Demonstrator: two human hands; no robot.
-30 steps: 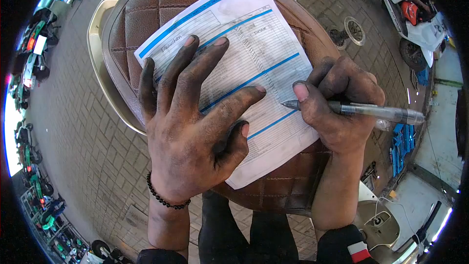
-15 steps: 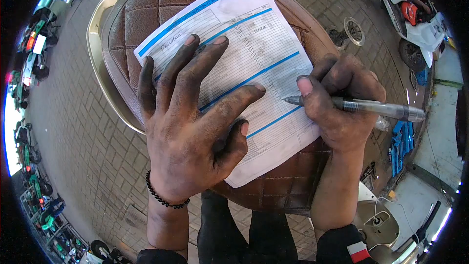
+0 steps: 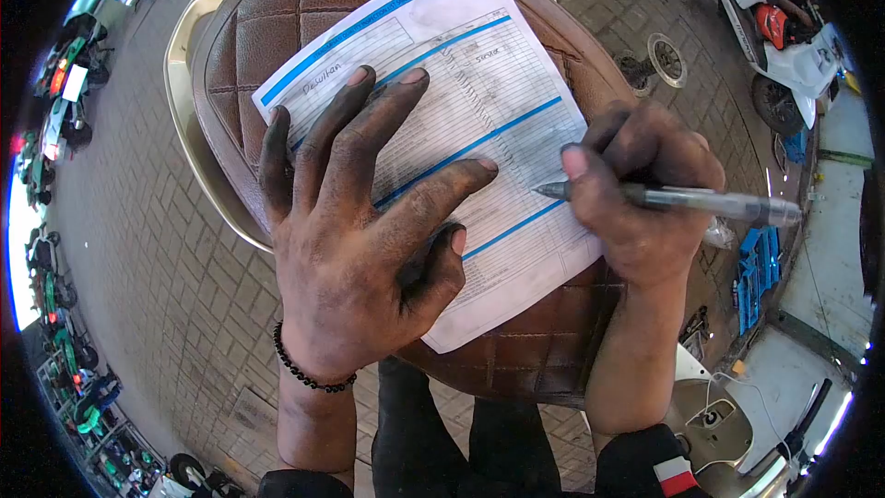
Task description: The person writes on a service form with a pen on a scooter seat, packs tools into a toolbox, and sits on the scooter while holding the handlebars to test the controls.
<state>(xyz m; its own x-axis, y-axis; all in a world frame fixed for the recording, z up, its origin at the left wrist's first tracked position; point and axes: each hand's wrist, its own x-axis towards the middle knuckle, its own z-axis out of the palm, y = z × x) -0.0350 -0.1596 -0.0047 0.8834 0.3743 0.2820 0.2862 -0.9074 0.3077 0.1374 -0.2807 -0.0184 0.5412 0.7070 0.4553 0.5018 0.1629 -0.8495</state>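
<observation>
Your right grip (image 3: 650, 189) is closed on the pen (image 3: 719, 204), long axis crosswise, tip leftward at the form (image 3: 530, 143) beneath your open, spread left grip (image 3: 336, 254).

Pen (image 3: 687, 201): clear barrel, dark front section, held slantwise in the right hand (image 3: 645, 184); point emerges left of the grip, at the form's surface, rear end projects right. Form (image 3: 516, 143): white, ruled, blue bands, handwriting and a column of marks, smudged; lies askew, mostly left of that grip, under the left hand (image 3: 355, 231).
</observation>
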